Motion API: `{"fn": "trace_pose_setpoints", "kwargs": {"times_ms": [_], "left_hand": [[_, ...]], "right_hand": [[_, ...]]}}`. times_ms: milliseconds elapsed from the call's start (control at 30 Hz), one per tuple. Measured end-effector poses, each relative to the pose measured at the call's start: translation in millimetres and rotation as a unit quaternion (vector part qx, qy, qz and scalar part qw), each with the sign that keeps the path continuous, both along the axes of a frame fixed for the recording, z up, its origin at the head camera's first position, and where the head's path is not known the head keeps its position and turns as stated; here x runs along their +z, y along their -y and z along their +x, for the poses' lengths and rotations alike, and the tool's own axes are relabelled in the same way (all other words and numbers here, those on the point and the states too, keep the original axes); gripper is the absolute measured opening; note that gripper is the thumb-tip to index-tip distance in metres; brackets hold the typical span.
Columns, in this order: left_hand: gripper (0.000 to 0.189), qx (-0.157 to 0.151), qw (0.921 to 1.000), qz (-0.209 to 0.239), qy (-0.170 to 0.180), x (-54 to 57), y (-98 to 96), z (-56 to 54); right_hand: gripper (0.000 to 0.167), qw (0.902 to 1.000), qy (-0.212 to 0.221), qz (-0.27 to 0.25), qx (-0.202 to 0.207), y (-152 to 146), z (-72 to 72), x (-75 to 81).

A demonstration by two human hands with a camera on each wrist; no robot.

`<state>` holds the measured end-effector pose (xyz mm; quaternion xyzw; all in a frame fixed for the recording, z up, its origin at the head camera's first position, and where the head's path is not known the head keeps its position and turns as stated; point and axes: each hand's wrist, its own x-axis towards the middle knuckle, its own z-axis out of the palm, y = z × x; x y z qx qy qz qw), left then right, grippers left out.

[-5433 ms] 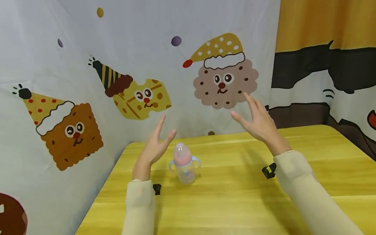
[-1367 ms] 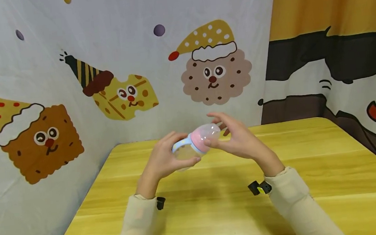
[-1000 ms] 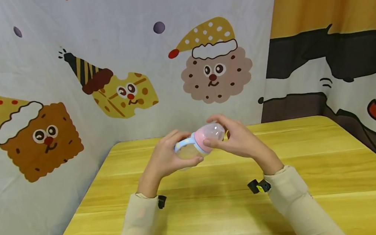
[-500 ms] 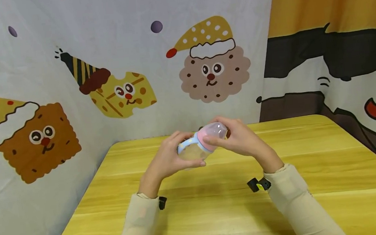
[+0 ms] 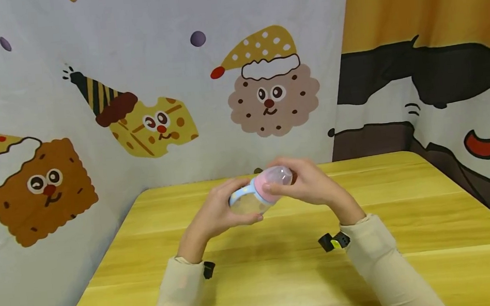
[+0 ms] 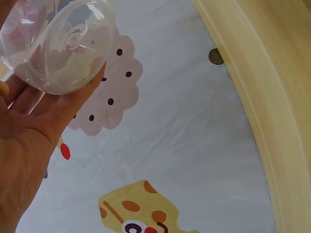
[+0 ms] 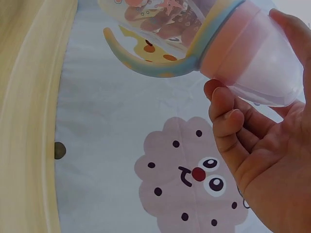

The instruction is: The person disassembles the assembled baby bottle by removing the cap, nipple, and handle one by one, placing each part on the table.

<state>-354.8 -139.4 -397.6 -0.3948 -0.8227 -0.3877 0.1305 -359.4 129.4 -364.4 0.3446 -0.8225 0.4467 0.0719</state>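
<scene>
Desk (image 5: 282, 276) is sitting below; bottle (image 5: 255, 196) is being held up off it, toward the far edge, tilting cap-up to the right. Left hand (image 5: 215, 213) is gripping the body (image 5: 245, 204), fingers curled, probably bracing it; right hand (image 5: 311, 183) is pinching around pink collar (image 7: 231, 46) and clear cap (image 7: 274, 63), likely steadying the top.

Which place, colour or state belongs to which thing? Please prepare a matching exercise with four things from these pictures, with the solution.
Things
1. left hand
2. right hand
3. handle
4. table

Descriptions
A. mostly light blue
B. yellow, below both hands
C. thumb at the pink part
D. around the clear body of the bottle

Right pairs: 1-D, 2-C, 3-A, 4-B
</scene>
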Motion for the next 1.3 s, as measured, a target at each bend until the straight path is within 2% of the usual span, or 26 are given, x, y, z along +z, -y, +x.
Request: {"fn": "trace_pose_setpoints", "kwargs": {"times_ms": [200,400,567,867,1067,1200,1300], "left_hand": [[0.066,-0.006,0.9998,0.014,0.014,-4.5,3.3,-0.3],[0.066,-0.015,0.9993,0.018,0.028,-7.2,3.8,-0.3],[0.067,-0.004,0.9993,0.019,0.033,-7.3,4.5,-0.3],[0.069,0.005,0.9995,0.013,0.029,-10.2,3.8,-4.8],[0.072,0.018,0.9995,0.019,0.018,-9.5,9.3,-6.9],[0.072,0.029,0.9992,0.022,0.016,-8.1,12.5,-7.6],[0.069,0.043,0.9985,0.026,0.021,-7.9,15.3,-7.0]], "right_hand": [[0.035,0.9996,0.017,-0.014,0.016,-1,-2.1,-3.0],[0.035,0.9998,0.013,0.015,0.003,-1,1.2,1.9],[0.039,0.9997,0.024,0.005,0.001,-3,0.6,6.1],[0.043,0.9977,0.019,-0.035,-0.055,-24,0.5,10.0],[0.054,0.9908,0.008,-0.048,-0.126,-38,-3.4,12.6],[0.059,0.9843,0.025,-0.009,-0.175,-51,-10.7,7.5],[0.063,0.9794,0.049,0.047,-0.190,-61,-19.4,-3.1]]}}
